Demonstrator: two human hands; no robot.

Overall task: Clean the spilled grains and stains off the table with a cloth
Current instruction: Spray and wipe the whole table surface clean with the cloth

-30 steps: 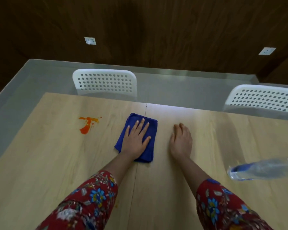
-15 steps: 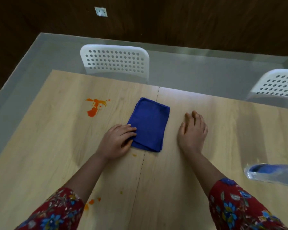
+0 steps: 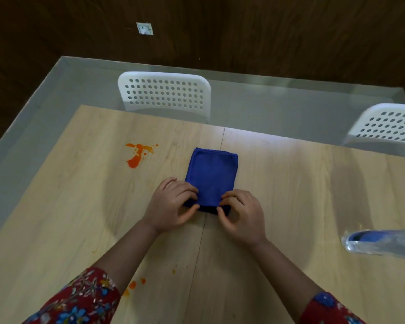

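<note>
A folded blue cloth (image 3: 212, 175) lies flat near the middle of the light wooden table (image 3: 290, 195). My left hand (image 3: 171, 204) pinches the cloth's near left corner between thumb and fingers. At the near right corner, my right hand (image 3: 241, 215) pinches the cloth the same way. An orange stain (image 3: 137, 155) is splashed on the table left of the cloth. Small orange drops (image 3: 136, 284) sit close to my left sleeve.
A clear plastic bottle with a blue label (image 3: 381, 242) lies on its side at the right edge. Two white perforated chairs (image 3: 164, 94) (image 3: 388, 123) stand at the table's far side. The table's left edge runs diagonally beside grey floor.
My right hand slid left from the bare table onto the cloth's near right corner. My left hand came off the top of the cloth to its near left corner. Both now pinch it.
</note>
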